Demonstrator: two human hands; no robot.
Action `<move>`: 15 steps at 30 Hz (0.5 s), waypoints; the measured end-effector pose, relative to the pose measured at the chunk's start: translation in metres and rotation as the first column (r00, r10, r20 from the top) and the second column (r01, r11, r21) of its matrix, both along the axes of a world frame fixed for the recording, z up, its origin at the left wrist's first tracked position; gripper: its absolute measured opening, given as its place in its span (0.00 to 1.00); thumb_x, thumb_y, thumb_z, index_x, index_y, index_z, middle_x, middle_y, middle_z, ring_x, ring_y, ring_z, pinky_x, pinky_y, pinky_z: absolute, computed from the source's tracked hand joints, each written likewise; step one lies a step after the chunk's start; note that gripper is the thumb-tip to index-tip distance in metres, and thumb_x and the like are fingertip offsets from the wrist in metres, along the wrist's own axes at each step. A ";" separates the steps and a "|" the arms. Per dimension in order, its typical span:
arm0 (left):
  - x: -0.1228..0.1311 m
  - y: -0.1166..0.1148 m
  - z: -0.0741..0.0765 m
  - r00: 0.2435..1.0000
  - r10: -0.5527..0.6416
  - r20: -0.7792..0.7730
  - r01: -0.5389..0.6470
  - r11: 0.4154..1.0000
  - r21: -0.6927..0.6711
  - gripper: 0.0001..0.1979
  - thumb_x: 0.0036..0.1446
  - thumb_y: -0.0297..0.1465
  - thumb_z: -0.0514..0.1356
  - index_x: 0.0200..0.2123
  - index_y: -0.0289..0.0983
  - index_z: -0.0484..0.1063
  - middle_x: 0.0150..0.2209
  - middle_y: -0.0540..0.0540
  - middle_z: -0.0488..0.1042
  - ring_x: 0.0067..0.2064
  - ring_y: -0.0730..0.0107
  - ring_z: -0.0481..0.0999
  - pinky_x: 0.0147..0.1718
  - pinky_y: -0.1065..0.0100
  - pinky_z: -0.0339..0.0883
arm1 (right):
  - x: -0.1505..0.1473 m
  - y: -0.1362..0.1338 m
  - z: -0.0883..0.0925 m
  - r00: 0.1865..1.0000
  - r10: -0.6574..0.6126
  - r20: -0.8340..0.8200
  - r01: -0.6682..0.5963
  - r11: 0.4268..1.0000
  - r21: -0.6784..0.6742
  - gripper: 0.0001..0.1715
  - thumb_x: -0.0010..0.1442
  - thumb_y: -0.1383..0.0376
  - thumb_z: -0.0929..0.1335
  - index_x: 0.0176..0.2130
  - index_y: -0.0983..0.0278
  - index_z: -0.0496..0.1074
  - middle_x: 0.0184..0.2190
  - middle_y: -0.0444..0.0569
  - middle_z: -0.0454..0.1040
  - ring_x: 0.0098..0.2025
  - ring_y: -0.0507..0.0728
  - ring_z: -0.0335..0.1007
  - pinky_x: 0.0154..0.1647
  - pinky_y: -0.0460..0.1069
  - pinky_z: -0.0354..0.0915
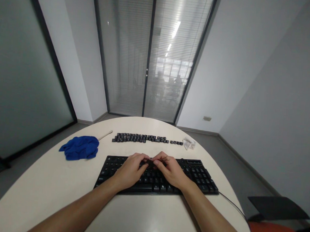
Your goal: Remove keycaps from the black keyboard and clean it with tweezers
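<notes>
A black keyboard [143, 188] lies flat on the table, with keys in place across much of it. Above its upper middle, my left hand [132, 170] and my right hand [171, 170] meet at the fingertips. Both are closed in a pinch around a small black keycap [150, 163], whose outline is partly hidden by the fingers. Behind the keyboard, loose black keycaps [133, 138] sit in rows, trailing off to a few single ones at the right. My forearms cover parts of the keyboard's front edge.
A blue cloth [80, 147] lies crumpled at the left, beside a pale thin-handled brush [106, 135]. Crumpled white tissue [189, 143] rests at the right end of the keycap rows. The keyboard's cable [233, 204] runs over the round table's [44, 190] right edge, near a chair [277, 209].
</notes>
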State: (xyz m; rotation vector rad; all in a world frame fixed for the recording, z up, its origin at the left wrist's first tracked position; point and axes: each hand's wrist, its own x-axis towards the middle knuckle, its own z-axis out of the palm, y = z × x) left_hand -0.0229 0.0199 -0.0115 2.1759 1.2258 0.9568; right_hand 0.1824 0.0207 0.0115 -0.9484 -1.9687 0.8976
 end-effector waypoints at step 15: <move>0.003 -0.005 0.011 1.000 -0.010 -0.017 0.010 1.000 0.016 0.12 0.55 0.26 0.59 0.43 0.41 0.74 0.41 0.46 0.78 0.46 0.61 0.74 0.50 0.59 0.67 | 0.002 0.001 0.003 0.995 -0.086 -0.058 0.083 0.996 -0.043 0.20 0.67 0.51 0.60 0.35 0.63 0.70 0.25 0.43 0.71 0.29 0.53 0.69 0.34 0.48 0.64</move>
